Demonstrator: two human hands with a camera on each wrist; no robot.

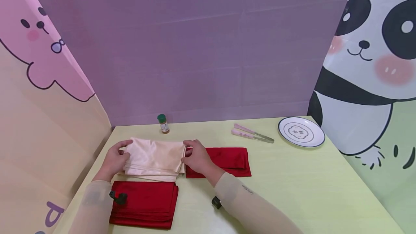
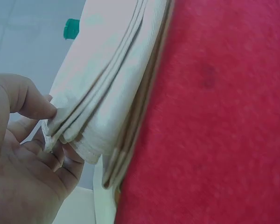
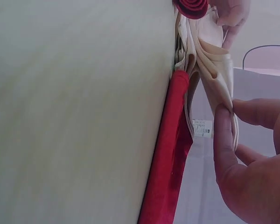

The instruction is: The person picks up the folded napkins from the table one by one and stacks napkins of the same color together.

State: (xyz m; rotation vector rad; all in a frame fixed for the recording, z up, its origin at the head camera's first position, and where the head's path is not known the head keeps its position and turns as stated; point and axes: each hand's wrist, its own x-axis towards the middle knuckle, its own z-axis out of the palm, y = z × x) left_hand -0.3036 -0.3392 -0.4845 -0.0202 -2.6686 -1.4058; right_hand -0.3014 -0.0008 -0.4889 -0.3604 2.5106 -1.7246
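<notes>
1. Cream cloth (image 1: 156, 154): folded, at left part of table (image 1: 308, 190), behind front red cloth (image 1: 143, 199), beside right-hand red cloth (image 1: 232, 161).
2. Left hand (image 1: 113, 160) pinches left edge; right hand (image 1: 199, 158) pinches right edge, upper layers raised there.
3. Probably light, soft, limp; sheen suggests slippery layers.
4. Best hold: opposite edges, layers gathered between thumb and fingers.

Head view: high, on the near side of the pale cloth (image 1: 156, 156), facing forward and down; widest, taking in left grip (image 1: 112, 160) and right grip (image 1: 198, 157). Left wrist: rolled sideways, close by cloth's left end, facing beyond it. Right wrist: also rolled, low and close by cloth's right end, facing leftward along it. Wrist views share cloth and left grip.
</notes>
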